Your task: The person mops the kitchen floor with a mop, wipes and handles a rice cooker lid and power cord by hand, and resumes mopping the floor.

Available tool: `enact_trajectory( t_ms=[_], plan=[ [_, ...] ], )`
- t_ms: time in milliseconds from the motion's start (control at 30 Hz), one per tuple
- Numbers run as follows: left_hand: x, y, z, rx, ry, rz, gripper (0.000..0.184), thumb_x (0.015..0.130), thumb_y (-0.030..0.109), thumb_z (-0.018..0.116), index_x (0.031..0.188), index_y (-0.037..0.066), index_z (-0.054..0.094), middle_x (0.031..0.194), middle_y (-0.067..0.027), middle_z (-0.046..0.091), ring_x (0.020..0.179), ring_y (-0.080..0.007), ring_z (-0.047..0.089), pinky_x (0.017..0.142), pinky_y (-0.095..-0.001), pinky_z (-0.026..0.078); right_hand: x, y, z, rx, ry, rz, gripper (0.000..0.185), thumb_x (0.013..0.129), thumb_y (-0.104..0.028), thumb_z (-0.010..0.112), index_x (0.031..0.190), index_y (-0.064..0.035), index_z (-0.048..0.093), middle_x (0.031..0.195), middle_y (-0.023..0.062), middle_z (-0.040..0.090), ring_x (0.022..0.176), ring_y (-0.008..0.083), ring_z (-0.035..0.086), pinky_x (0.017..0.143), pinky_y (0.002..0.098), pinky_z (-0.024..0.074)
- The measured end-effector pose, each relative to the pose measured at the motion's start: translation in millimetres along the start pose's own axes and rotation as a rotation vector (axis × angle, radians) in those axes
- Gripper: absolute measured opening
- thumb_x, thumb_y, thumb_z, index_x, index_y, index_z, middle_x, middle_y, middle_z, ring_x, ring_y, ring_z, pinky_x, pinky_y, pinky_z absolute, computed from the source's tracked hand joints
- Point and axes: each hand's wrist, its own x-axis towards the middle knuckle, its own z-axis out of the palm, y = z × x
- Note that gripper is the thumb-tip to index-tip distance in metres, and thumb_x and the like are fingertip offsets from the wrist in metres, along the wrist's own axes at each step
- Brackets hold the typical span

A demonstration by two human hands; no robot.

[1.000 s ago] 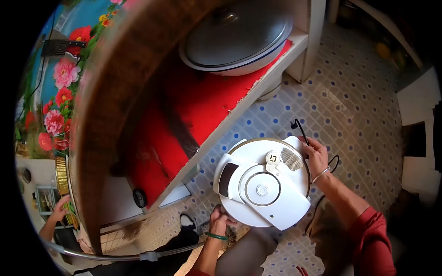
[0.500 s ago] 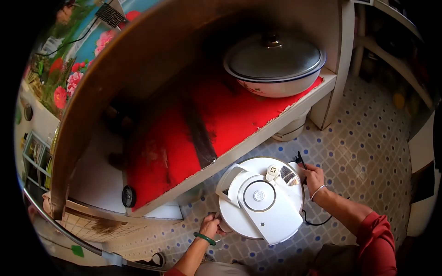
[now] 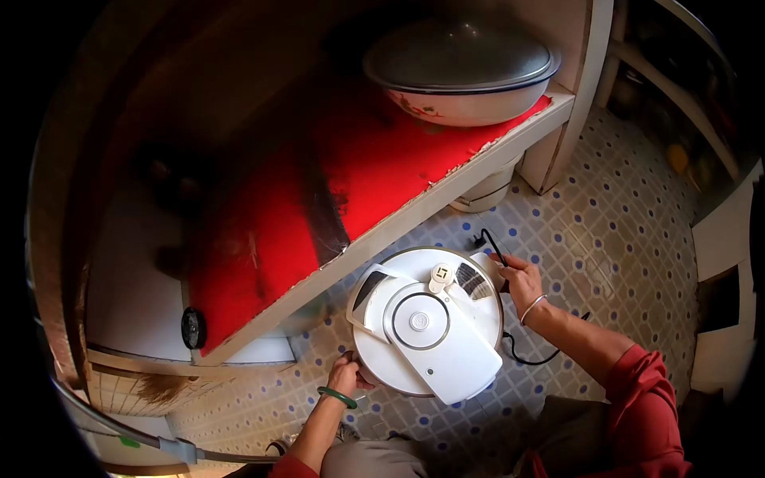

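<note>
Compared with the frame half a second earlier, the flowered surface at upper left has left the view, and the black plug [image 3: 479, 240] extends farther from the right hand [image 3: 522, 280]. The white electric cooker [image 3: 430, 338] is held over the patterned floor [image 3: 613, 231], just in front of the red-covered shelf [image 3: 382, 175]. The left hand [image 3: 345, 376] grips its lower-left side, fingers partly hidden; the right grips the opposite side together with the black cord [image 3: 498, 253]. The lid is round and glossy, with a dark panel [image 3: 369, 291], a ringed central button [image 3: 419, 321] and a cream valve cap [image 3: 441, 277] bearing a dark angular mark. The button's emblem is too small to read.
</note>
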Motion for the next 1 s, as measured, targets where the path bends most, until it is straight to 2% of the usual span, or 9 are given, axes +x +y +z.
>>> enact_trajectory(
  t_ms=[167,233,300,367,533,633,767,833,1000],
  plan=[
    [-3.9,2.0,0.5,-0.012,0.004,-0.019,0.030,0.078,0.008,0.038,0.105,0.001,0.049,0.091,-0.0151,0.058,0.075,-0.0259,0.061,0.049,-0.0362,0.054,-0.7,-7.8,-3.1,0.097,-0.068,0.025,0.028,0.079,-0.006,0.047,0.103,-0.0031,0.060,0.072,0.0001,0.054,0.064,0.0101,0.048,0.052,0.0240,0.0373],
    [-4.2,5.1,0.4,0.031,0.026,-0.042,0.030,0.080,0.010,0.039,0.108,0.001,0.048,0.096,-0.0160,0.056,0.081,-0.0260,0.059,0.055,-0.0364,0.054,13.2,2.4,-19.2,-0.283,-0.093,-0.372,0.027,0.082,-0.008,0.045,0.104,-0.0020,0.059,0.076,0.0000,0.056,0.068,0.0101,0.050,0.054,0.0243,0.0401],
    [1.8,4.0,-5.5,0.080,0.038,-0.058,0.031,0.082,0.011,0.040,0.110,0.000,0.046,0.100,-0.0169,0.055,0.086,-0.0261,0.058,0.061,-0.0366,0.053,17.4,-14.0,-27.0,-0.334,-0.038,-0.365,0.027,0.083,-0.010,0.044,0.105,-0.0014,0.058,0.076,0.0016,0.059,0.065,0.0102,0.051,0.054,0.0242,0.0417],
    [7.9,4.5,-15.5,0.178,0.215,0.233,0.035,0.087,0.016,0.042,0.117,-0.001,0.041,0.112,-0.0186,0.049,0.100,-0.0266,0.051,0.082,-0.0351,0.045,19.4,-26.1,-38.7,-0.236,-0.060,-0.107,0.028,0.083,-0.011,0.043,0.107,-0.0005,0.054,0.077,0.0046,0.062,0.062,0.0116,0.052,0.054,0.0244,0.0429],
    [-4.2,42.5,6.2,0.123,0.220,0.696,0.043,0.088,0.019,0.047,0.124,-0.002,0.035,0.119,-0.0165,0.044,0.110,-0.0230,0.043,0.094,-0.0324,0.033,37.4,-13.7,-55.0,-0.461,-0.024,-0.138,0.035,0.077,-0.008,0.049,0.112,0.0009,0.049,0.087,0.0134,0.062,0.071,0.0186,0.056,0.063,0.0296,0.0460],
    [-6.9,61.3,21.4,0.106,0.136,0.780,0.051,0.086,0.019,0.052,0.127,-0.002,0.030,0.124,-0.0187,0.039,0.114,-0.0249,0.040,0.096,-0.0336,0.030,28.8,-27.4,-34.5,-1.095,0.433,-0.505,0.045,0.072,-0.007,0.054,0.116,-0.0006,0.044,0.105,0.0216,0.053,0.093,0.0292,0.052,0.079,0.0370,0.0424],
    [7.4,62.8,19.8,0.048,-0.029,0.859,0.064,0.081,0.022,0.059,0.128,-0.004,0.025,0.124,-0.0209,0.037,0.115,-0.0267,0.038,0.097,-0.0348,0.029,-16.6,-66.3,-8.4,-1.019,0.080,-0.971,0.057,0.069,-0.011,0.062,0.119,-0.0004,0.039,0.117,0.0206,0.045,0.107,0.0364,0.043,0.090,0.0401,0.0360],
    [3.7,64.5,23.9,0.041,-0.064,0.835,0.074,0.077,0.025,0.064,0.129,-0.005,0.022,0.125,-0.0220,0.035,0.115,-0.0270,0.038,0.098,-0.0348,0.028,-69.0,-84.3,17.8,-0.913,-0.315,-0.697,0.063,0.070,-0.022,0.064,0.124,-0.0028,0.037,0.121,0.0201,0.042,0.109,0.0362,0.043,0.091,0.0403,0.0363],
    [-4.5,66.7,35.2,0.140,0.024,0.855,0.089,0.066,0.034,0.072,0.128,-0.006,0.022,0.125,-0.0226,0.034,0.115,-0.0279,0.038,0.095,-0.0351,0.033,-127.0,-53.3,57.5,-1.202,-0.480,-0.856,0.090,0.064,-0.042,0.066,0.131,-0.0021,0.023,0.126,0.0334,0.026,0.112,0.0463,0.033,0.092,0.0491,0.0293]
  ],
)
